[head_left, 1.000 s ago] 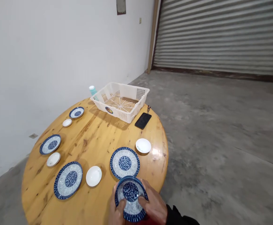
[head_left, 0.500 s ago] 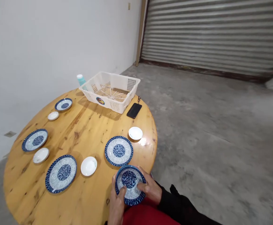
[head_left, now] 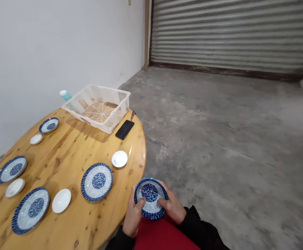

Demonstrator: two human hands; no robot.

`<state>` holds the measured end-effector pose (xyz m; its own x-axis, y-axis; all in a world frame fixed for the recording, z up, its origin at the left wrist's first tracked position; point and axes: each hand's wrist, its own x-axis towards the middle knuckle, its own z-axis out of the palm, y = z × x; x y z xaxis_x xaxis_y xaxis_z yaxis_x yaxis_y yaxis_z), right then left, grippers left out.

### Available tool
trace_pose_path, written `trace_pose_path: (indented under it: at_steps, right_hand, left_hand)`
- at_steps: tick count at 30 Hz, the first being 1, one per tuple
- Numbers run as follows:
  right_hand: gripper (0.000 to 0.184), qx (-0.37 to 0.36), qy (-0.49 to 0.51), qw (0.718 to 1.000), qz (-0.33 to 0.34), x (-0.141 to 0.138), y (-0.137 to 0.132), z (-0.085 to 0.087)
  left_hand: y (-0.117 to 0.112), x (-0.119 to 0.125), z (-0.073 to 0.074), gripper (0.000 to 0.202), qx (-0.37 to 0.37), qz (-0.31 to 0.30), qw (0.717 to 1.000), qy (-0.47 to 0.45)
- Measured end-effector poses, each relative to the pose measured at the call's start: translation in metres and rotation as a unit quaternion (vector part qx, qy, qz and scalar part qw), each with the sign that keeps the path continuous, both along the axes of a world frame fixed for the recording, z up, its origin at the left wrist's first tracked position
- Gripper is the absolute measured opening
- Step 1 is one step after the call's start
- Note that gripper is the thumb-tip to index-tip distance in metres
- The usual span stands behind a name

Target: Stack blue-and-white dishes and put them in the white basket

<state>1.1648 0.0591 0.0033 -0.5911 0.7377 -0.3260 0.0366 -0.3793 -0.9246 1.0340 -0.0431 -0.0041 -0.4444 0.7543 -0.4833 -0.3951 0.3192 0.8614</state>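
A blue-and-white patterned plate is held between both hands, beyond the table's right edge and above red cloth. My left hand grips its left side, thumb on the upper face. On the right side my right hand does the same, its thumb also on top. Fingers under the plate are hidden. The rim looks doubled at the top, but I cannot tell whether several plates are stacked. Nearest on the table lies a matching plate, with a small white dish behind it.
The round wooden table carries more patterned plates and small white dishes along its left side. Toward the back stand a white plastic basket and a turquoise bottle. A black phone lies near the right edge.
My view has turned right, so the table and its dishes sit farther left. Both hands, still gripping the plate, have moved off the table's edge to the right.
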Motion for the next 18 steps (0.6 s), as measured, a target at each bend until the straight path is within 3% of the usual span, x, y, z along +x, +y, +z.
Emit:
trace_pose_path:
  at_steps: [4,8,12,18]
  right_hand:
    - [0.065,-0.005,-0.030,0.999,-0.043,0.066,0.058,-0.001]
    - [0.065,-0.016,-0.040,0.997,-0.060,0.107,0.101,-0.003]
    - [0.065,-0.022,-0.034,0.997,-0.065,0.115,0.131,-0.004]
    - [0.069,-0.059,-0.042,0.997,-0.011,0.109,0.174,-0.011]
  left_hand:
    - [0.070,0.062,0.006,0.060,0.031,-0.039,0.999,-0.016]
    - [0.121,0.098,0.012,0.054,0.046,-0.082,0.995,-0.016]
    - [0.152,0.108,0.011,0.054,0.046,-0.070,0.996,-0.005]
    - [0.189,0.107,0.011,0.055,0.026,-0.024,0.999,-0.011]
